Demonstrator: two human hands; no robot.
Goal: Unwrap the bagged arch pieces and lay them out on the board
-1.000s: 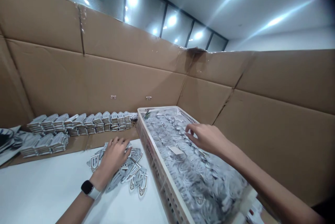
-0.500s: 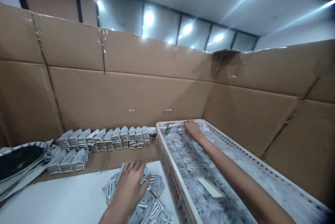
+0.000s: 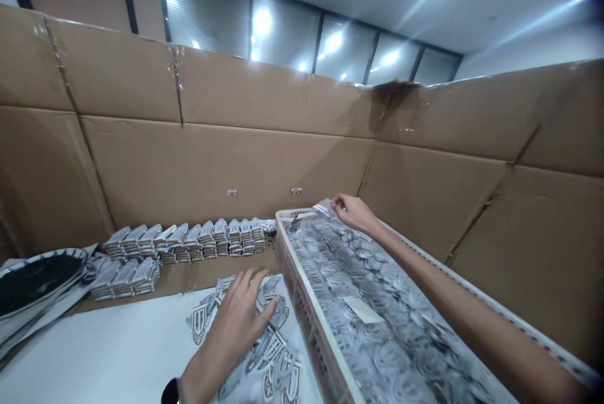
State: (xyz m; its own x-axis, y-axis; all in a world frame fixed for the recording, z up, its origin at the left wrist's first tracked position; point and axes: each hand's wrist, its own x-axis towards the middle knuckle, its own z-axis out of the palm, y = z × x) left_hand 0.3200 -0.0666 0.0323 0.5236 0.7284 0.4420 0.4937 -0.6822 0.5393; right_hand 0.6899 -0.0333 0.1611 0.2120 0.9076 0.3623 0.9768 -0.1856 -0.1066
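Nearest the camera, the left hand (image 3: 234,323) is being kept flat on the loose patches (image 3: 278,363) lying on the white table (image 3: 94,353). Its fingers are being held spread. Nothing is being gripped; the heap is only being pressed down. Posn vs. 0.5 s ago: approx. unchanged.

To the right, touching the heap's edge, the white crate (image 3: 306,319) is being reached into. It is filled with bagged patches (image 3: 391,341), with a paper slip (image 3: 361,309) lying on top.

At the crate's far corner, the right hand (image 3: 357,212) is being raised. 0.5 s ago it was being pressed down among the contents; now a bagged piece (image 3: 325,207) is being pinched between thumb and fingers, at rim level, approx. clear of the rest. Fingers are being held closed on it. Judged from this, one piece is being separated from the crate's load, while the table heap is being held steady.

Further back and to the left, stacked patches (image 3: 189,240) are being kept in rows against the cardboard wall (image 3: 236,158).
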